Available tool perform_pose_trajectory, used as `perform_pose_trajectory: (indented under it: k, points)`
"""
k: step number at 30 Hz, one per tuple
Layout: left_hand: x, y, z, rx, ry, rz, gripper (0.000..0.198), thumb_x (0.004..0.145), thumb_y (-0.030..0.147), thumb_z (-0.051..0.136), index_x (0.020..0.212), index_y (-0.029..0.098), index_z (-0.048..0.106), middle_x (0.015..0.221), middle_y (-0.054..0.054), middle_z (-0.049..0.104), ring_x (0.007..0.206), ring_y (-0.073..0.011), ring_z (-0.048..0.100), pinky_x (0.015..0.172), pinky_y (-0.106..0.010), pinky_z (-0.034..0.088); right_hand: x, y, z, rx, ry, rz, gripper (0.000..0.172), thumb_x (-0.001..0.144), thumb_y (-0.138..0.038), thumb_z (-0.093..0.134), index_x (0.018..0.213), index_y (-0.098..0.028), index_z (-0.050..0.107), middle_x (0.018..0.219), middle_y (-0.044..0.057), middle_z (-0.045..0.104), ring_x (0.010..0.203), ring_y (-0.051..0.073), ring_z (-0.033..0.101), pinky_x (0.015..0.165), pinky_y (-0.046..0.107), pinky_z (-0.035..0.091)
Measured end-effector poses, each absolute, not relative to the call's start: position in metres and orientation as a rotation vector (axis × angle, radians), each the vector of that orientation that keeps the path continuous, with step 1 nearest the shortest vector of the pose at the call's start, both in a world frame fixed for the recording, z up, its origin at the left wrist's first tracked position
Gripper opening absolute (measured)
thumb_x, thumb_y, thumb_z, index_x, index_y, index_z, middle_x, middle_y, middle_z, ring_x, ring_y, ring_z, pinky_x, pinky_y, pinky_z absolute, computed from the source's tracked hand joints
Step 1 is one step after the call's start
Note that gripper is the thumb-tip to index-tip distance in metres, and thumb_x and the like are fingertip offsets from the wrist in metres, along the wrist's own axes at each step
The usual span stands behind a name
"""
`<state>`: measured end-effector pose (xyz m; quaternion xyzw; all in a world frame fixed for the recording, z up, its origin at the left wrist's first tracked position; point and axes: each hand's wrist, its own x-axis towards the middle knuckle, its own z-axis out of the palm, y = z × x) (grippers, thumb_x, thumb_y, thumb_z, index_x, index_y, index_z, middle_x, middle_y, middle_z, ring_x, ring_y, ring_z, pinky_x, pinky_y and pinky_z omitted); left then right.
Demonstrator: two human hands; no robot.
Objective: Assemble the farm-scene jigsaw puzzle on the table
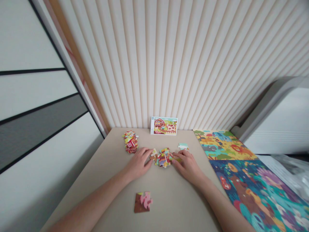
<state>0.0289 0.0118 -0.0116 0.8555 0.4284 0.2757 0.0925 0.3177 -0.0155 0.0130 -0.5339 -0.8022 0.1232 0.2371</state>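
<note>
Matt cardboard jigsaw pieces (164, 158) on a smooth beige tabletop (173, 206).

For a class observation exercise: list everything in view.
Ribbed wall panel: one, cream, behind table.
Beige tabletop: one, beige, centre.
Printed farm picture card: one, red-green, far edge.
Cardboard jigsaw-piece heap: one, red-yellow, far left.
Central heap: one, multicoloured jigsaw pieces, between hands.
Joined jigsaw section: one, pink-brown, near edge.
Jigsaw piece: one, pale teal, far right.
Large printed animal puzzle: one, multicoloured, right side.
Left hand: one, bare, at central heap.
Right hand: one, bare, at central heap.
</note>
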Motion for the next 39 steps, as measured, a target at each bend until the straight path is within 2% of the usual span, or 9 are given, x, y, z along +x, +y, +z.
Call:
perform_pose_trajectory:
  k: [10,12,17,21,27,33,39]
  points:
    - [0.030,0.012,-0.013,2.502,1.273,0.871,0.045,0.090,0.018,0.059,0.134,0.025,0.056,0.124,-0.009,0.057,0.118,-0.0245,0.057,0.106,-0.042,0.047,0.304,-0.021,0.004,-1.245,-2.257,0.399,0.029,0.094,-0.037,0.063,0.122,-0.029,0.068,0.122,0.009,0.062,0.115,0.025,0.056,0.101,0.042,0.044]
    - [0.029,0.013,-0.016,2.486,1.282,0.879,0.049,0.088,0.019,0.061,0.136,0.025,0.054,0.123,-0.009,0.056,0.118,-0.0250,0.056,0.106,-0.043,0.047,0.304,-0.023,0.006,-1.235,-2.280,0.395,0.034,0.094,-0.038,0.064,0.127,-0.030,0.066,0.125,0.009,0.061,0.117,0.026,0.056,0.101,0.043,0.044]
    - [0.027,0.021,-0.027,2.381,1.286,0.971,0.058,0.085,0.023,0.069,0.140,0.025,0.051,0.120,-0.008,0.055,0.117,-0.0254,0.056,0.105,-0.042,0.047,0.303,-0.024,0.011,-1.169,-2.394,0.339,0.059,0.091,-0.042,0.067,0.147,-0.031,0.049,0.139,0.012,0.054,0.129,0.029,0.049,0.108,0.048,0.040]
    - [0.025,0.029,-0.032,2.263,1.354,1.045,0.060,0.085,0.029,0.071,0.141,0.022,0.050,0.113,-0.008,0.059,0.108,-0.0249,0.059,0.099,-0.042,0.049,0.303,-0.024,0.011,-1.165,-2.424,0.307,0.054,0.094,-0.038,0.064,0.146,-0.033,0.051,0.140,0.011,0.054,0.130,0.029,0.048,0.108,0.048,0.040]
    - [0.017,0.038,-0.035,2.066,1.357,1.094,0.047,0.088,0.036,0.069,0.131,0.021,0.058,0.107,-0.007,0.062,0.096,-0.0221,0.061,0.088,-0.037,0.051,0.304,-0.023,0.009,-1.165,-2.394,0.298,0.051,0.094,-0.034,0.063,0.144,-0.032,0.053,0.138,0.011,0.055,0.130,0.027,0.049,0.108,0.047,0.040]
    - [0.018,0.038,-0.028,1.710,1.161,1.228,0.053,0.091,0.039,0.064,0.138,0.021,0.048,0.108,-0.006,0.066,0.097,-0.0182,0.065,0.089,-0.033,0.051,0.305,-0.023,0.012,-1.142,-2.355,0.306,0.041,0.097,-0.034,0.058,0.138,-0.031,0.058,0.134,0.011,0.058,0.128,0.025,0.052,0.108,0.046,0.041]
    - [0.020,0.032,-0.018,1.551,1.075,1.233,0.035,0.086,0.045,0.070,0.105,0.017,0.063,0.089,-0.003,0.069,0.081,-0.0165,0.066,0.074,-0.027,0.053,0.306,-0.021,0.012,-1.096,-2.298,0.307,0.038,0.098,-0.030,0.056,0.136,-0.030,0.058,0.133,0.010,0.060,0.126,0.024,0.054,0.107,0.046,0.042]
